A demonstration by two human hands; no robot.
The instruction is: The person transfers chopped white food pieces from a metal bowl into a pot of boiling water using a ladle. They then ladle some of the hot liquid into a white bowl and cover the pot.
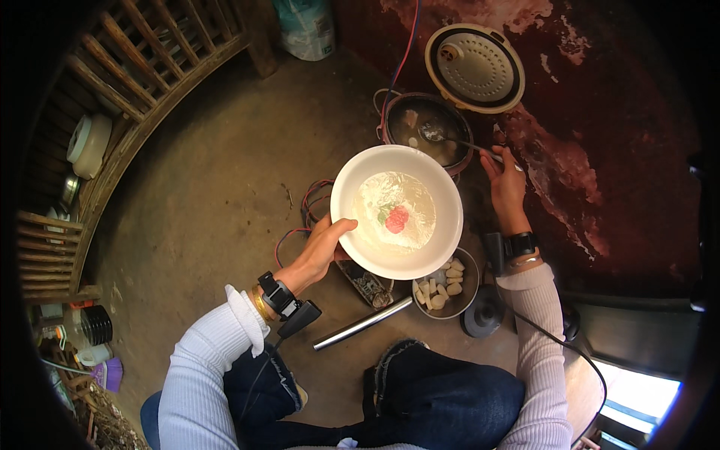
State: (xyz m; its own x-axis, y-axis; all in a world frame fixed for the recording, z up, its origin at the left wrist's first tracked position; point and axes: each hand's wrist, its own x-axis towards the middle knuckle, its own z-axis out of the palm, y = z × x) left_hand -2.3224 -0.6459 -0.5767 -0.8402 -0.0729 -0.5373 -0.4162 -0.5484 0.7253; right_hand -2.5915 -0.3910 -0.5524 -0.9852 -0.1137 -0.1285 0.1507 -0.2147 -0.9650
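My left hand (316,250) grips the near left rim of a white bowl (344,197), its thumb over the edge. Clear, shimmering liquid lies in the bowl above a printed red flower with green leaves. In my right hand (508,188) is the handle of a metal ladle (478,148). The ladle's head dips into a round cooking pot (462,125) of broth beyond the bowl, where pale and pinkish pieces float. The bowl hides the pot's near edge.
A metal pan (474,292) holds pale cut pieces, beside a dark round lid (485,315). A shiny metal tube (363,323) lies on the concrete floor. A perforated lid (475,67) leans against the red wall. Red and blue cables (406,62) pass the pot. Slatted wooden furniture (163,107) stands left.
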